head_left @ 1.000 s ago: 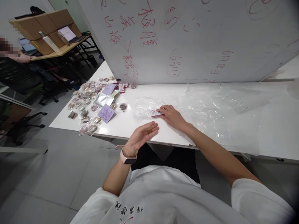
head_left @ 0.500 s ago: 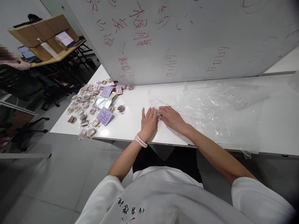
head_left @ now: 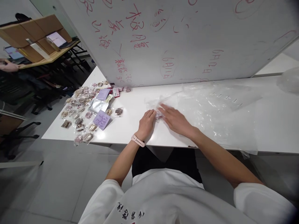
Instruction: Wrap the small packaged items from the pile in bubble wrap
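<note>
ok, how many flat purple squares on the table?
2: patterned square on the near side of the silver pouch, plainer square on its far side, both left of the left hand. Others may be hidden in the heap.

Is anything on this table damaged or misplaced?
Part of the clear plastic film droops over the front edge of the table, though most lies on top; a dark mark on that edge may be a chip.

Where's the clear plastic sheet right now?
In the head view, the sheet lies on the table, mostly right of centre, below the whiteboard, its left end at the right hand.
</note>
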`<control>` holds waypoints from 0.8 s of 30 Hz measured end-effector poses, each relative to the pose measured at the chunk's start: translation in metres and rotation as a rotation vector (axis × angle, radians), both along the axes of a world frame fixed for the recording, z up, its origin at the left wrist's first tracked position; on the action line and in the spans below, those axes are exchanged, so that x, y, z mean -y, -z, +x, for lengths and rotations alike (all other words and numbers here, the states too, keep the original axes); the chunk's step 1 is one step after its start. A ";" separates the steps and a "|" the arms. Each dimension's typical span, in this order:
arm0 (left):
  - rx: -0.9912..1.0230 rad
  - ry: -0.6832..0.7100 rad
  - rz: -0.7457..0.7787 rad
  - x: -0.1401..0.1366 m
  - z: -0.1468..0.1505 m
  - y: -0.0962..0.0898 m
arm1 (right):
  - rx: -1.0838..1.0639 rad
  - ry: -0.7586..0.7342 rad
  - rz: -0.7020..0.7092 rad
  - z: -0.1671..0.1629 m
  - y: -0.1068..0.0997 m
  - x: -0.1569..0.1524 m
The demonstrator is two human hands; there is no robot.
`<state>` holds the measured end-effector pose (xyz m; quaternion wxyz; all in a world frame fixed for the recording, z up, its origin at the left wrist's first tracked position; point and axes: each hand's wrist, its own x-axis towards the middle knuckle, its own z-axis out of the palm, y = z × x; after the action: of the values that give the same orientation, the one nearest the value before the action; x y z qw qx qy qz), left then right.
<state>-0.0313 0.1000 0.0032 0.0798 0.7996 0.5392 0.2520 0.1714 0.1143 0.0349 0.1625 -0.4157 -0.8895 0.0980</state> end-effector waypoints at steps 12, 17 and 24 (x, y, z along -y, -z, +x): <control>0.228 -0.001 -0.003 -0.002 -0.005 -0.002 | -0.235 -0.168 -0.187 -0.021 0.013 -0.038; 0.405 -0.086 -0.263 -0.017 -0.022 -0.013 | -0.219 -0.077 -0.391 -0.023 -0.005 -0.040; 0.312 -0.214 -0.387 -0.050 -0.024 -0.024 | -0.136 0.176 -0.051 -0.040 -0.001 -0.031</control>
<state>-0.0549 0.1504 0.0272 0.2862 0.6595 0.6399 0.2715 0.1318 0.1453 0.0356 0.2198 -0.4886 -0.8337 0.1340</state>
